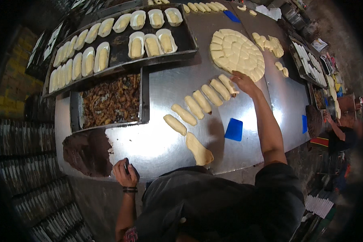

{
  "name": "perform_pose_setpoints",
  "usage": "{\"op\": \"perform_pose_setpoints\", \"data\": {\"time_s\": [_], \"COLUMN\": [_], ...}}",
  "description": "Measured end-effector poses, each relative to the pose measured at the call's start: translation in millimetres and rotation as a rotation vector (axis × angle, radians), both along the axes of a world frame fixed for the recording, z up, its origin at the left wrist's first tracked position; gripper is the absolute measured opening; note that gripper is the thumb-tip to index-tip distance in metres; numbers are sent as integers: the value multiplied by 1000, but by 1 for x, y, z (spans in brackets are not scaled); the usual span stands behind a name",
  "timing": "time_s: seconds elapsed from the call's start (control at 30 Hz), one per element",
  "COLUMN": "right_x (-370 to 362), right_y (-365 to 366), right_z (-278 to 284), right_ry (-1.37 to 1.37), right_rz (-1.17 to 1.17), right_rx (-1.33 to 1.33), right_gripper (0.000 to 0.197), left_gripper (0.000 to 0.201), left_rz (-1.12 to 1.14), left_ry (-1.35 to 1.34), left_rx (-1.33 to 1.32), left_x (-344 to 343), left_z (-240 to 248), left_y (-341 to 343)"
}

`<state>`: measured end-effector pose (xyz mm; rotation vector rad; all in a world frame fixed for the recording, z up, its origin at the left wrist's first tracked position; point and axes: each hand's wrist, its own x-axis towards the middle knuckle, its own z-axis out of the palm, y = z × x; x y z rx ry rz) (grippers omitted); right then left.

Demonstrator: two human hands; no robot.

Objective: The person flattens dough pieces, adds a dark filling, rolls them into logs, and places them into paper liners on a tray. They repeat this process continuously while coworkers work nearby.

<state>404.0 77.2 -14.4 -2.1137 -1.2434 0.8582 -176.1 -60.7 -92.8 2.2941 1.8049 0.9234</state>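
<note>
Filled dough rolls (pixel 194 107) lie in a slanting row on the metal table, dark filling showing at some ends. My right hand (pixel 243 83) reaches over the farthest roll (pixel 228 84), fingers stretched out at its end and beside a scored round of dough (pixel 236 52). Down at the near edge, my left hand (pixel 125 173) has curled fingers around a small dark lump that looks like brown paste. It is next to a spread mass of dark brown paste (pixel 86 153). A flat strip of dough (pixel 198 150) lies nearest my body.
A black tray (pixel 117 66) holds rolls in paper cups; below it sits a pan (pixel 143 101) of brown chunky filling. A blue scraper (pixel 234 129) lies mid-table. Dough scraps (pixel 270 44) are at the far right. Another person's arm (pixel 335 127) shows at the right edge.
</note>
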Motion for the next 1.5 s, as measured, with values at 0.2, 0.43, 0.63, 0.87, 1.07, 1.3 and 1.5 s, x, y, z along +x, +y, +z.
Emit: {"op": "perform_pose_setpoints", "data": {"time_s": [0.2, 0.43, 0.63, 0.87, 1.07, 1.3, 1.5], "right_x": [-71, -192, -215, -204, -194, -196, -245], "right_y": [-106, -168, -155, -152, -148, -108, -82], "right_z": [2, -51, -74, -62, -59, -71, -81], "right_ry": [379, -279, -636, -652, -548, -336, -254], "right_rz": [96, 363, 395, 667, 976, 1388, 1760], "right_rx": [-36, 154, 301, 509, 701, 577, 710], "right_gripper": [43, 44, 46, 57, 52, 54, 52], "left_gripper": [25, 26, 32, 28, 34, 48, 59], "left_rz": [19, -44, -95, -69, 772, 2088, 2135], "left_ry": [-65, -145, -155, -280, -280, -927, -1277], "left_rx": [-21, 62, -63, 34, -314, -1097, -1116], "left_x": [-2, -6, -12, -21, -39, 102, 240], "left_z": [-2, -13, -39, -44, -84, -133, -143], "left_y": [-1, 0, 3, -62, -256, -510, -563]}}
